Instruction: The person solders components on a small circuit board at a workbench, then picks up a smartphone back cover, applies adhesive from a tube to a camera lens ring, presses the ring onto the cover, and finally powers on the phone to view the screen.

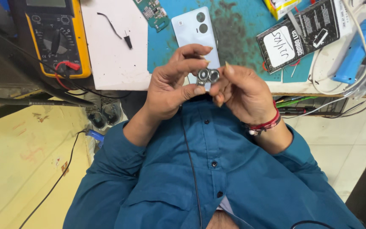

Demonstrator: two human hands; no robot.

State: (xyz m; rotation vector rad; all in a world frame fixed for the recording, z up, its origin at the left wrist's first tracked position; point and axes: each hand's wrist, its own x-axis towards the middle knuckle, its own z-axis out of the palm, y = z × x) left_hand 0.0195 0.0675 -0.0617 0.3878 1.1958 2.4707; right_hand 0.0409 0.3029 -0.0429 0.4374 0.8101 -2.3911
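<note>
Both hands meet at chest height over the table's near edge. My left hand (pixel 172 82) and my right hand (pixel 240 91) pinch a small dark camera-lens module (pixel 208 76) with two round glass rings between fingertips and thumbs. Just behind the module lies a pale blue phone (pixel 190 29), back up, two lens holes near its top, on a teal work mat (pixel 238 25). The hands hide the phone's lower end. A red thread band circles my right wrist.
A yellow multimeter (pixel 58 36) with red and black leads stands at the far left. A white sheet (pixel 111 46) holds a black probe tip. A green circuit board (pixel 151 12), a black packet (pixel 303 36), a blue tool (pixel 359 48) and white cables lie behind.
</note>
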